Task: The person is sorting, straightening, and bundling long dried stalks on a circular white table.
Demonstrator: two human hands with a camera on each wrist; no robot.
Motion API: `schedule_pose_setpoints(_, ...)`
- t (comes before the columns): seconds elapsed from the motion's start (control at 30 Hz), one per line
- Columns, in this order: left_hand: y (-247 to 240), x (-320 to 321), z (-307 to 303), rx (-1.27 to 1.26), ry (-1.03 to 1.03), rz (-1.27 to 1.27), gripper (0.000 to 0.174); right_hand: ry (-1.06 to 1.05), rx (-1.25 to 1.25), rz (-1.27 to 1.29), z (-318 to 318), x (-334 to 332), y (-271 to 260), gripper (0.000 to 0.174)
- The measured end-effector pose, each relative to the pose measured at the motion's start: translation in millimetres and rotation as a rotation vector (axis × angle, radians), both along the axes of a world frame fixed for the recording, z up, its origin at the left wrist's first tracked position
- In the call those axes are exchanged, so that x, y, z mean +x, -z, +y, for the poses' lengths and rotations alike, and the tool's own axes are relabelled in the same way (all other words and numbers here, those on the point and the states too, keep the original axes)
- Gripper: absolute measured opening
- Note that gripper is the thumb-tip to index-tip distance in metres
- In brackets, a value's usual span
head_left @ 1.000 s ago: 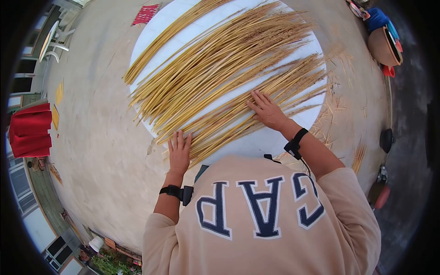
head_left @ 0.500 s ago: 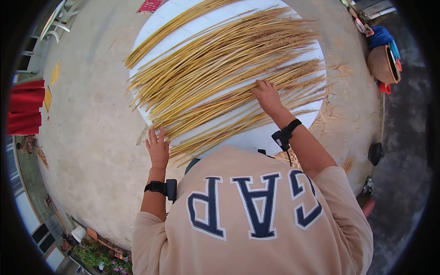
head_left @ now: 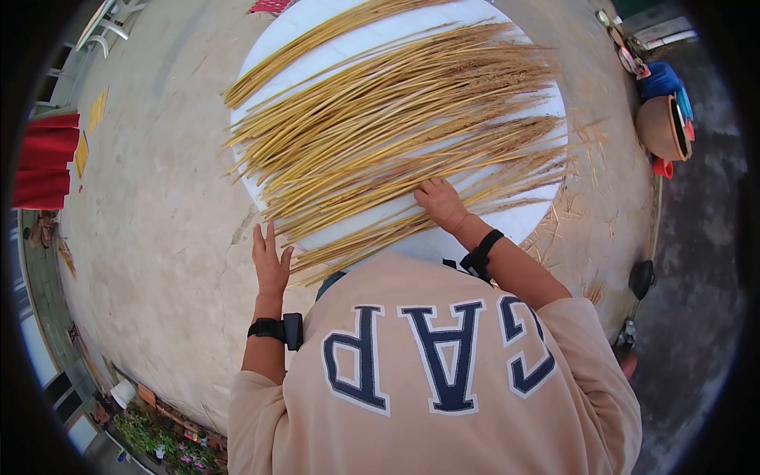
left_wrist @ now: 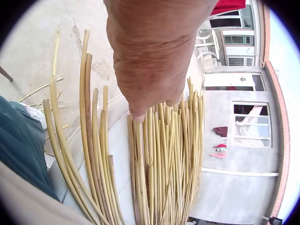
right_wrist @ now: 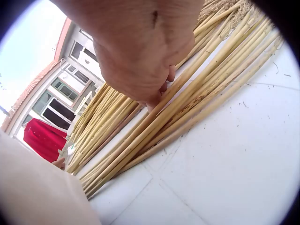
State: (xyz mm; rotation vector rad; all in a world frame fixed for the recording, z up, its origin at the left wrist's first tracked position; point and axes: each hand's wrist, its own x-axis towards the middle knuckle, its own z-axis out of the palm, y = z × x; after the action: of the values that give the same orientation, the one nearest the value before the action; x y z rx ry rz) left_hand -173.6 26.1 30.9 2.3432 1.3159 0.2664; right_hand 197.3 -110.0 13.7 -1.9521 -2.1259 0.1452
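Long yellow stalks (head_left: 348,127) with brown, brushy heads lie in groups across a round white table (head_left: 511,226). My left hand (head_left: 271,265) is at the cut ends on the table's left edge, fingers extended and thumb apart. In the left wrist view its fingertips touch the ends of the thick group of stalks (left_wrist: 164,178). My right hand (head_left: 445,207) reaches over the near group, fingers curled. Its thumb and fingers bend down round some stalks (right_wrist: 145,131) in the right wrist view; the fingertips are partly hidden behind them.
A narrower bundle (head_left: 301,47) lies along the table's far side. Straw scraps litter the concrete floor (head_left: 158,198) at the right. A red cloth (head_left: 47,162) hangs at the left. Further right stand a clay pot (head_left: 661,127) and a blue bag (head_left: 659,79).
My right hand has gone from lying flat on the stalks to curled fingers, and has come nearer my body. The left hand has slid left, from atop the stalks to their cut ends.
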Motion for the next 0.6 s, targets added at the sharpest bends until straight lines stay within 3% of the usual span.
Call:
schedule_pose_setpoints(0.1,5,-14,-3,-0.129,-0.096,-0.099,0.064,-0.053,-0.068,-0.098,2,1,-9,0.017)
schedule_pose_setpoints(0.23,15,-34,-12,-0.209,-0.196,-0.175,0.058,-0.073,-0.046,0.042,4,6,-21,0.020)
schedule_pose_setpoints(0.3,-9,-23,-23,-0.882,-0.558,-0.400,0.060,-0.057,-0.069,0.079,5,6,-28,0.020)
schedule_pose_setpoints(0.4,-2,-20,-33,-1.095,-0.514,-0.589,0.063,-0.210,-0.094,0.121,9,-3,-41,0.020)
schedule_pose_setpoints(0.53,-4,-13,-24,-1.076,-0.472,-0.684,0.060,-0.113,-0.035,0.250,14,-8,-61,0.021)
schedule_pose_setpoints(0.6,-14,-19,-19,-0.814,-0.534,-0.379,0.059,-0.064,-0.003,0.322,18,-10,-75,0.020)
